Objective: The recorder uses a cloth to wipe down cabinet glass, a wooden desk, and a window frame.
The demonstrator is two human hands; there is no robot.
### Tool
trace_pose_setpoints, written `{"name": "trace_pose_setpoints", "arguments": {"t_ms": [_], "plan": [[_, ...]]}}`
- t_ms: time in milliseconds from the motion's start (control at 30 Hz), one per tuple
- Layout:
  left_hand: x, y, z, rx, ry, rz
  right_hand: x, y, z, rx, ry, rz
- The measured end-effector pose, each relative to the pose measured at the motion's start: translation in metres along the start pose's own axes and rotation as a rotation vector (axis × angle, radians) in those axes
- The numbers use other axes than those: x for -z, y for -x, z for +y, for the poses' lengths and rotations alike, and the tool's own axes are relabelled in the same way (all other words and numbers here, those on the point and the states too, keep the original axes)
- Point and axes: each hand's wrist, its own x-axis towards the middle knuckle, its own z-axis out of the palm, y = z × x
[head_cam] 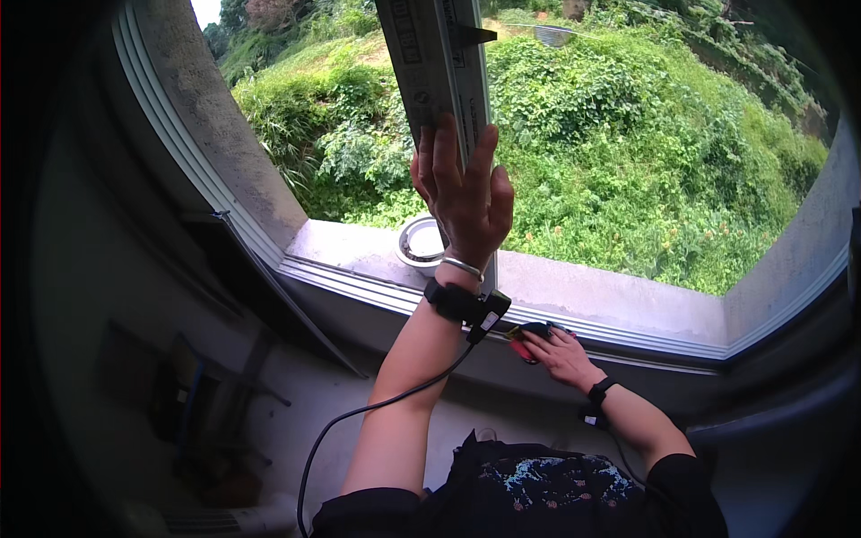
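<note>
My left hand (464, 188) is raised against the upright window frame bar (430, 74), its fingers spread over the printed film on it. A dark latch-like piece (476, 35) juts from the bar above the fingers. Lower right, my right hand (562, 356) rests at the inner edge of the window track (619, 336), on a bunched cloth (521, 348) of red, black and some yellow; its fingertips lie on the cloth. Whether the left palm bears on the bar is hidden by the back of the hand.
A round white pot (420, 245) stands on the outer concrete sill (572, 269), behind the left wrist. A black cable (329, 430) trails from the left wristband. A dark panel (269, 289) leans below the track at left. Blurred furniture stands on the floor, lower left.
</note>
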Motion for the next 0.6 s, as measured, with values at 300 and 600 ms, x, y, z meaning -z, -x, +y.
{"name": "trace_pose_setpoints", "arguments": {"t_ms": [300,600], "plan": [[-0.003,0.0,-0.001,-0.038,-0.048,0.046,0.02,0.175,0.05,-0.314,0.015,-0.027],[-0.006,0.001,-0.002,-0.057,-0.031,0.063,0.048,0.297,0.061,-0.759,-0.019,0.134]]}}
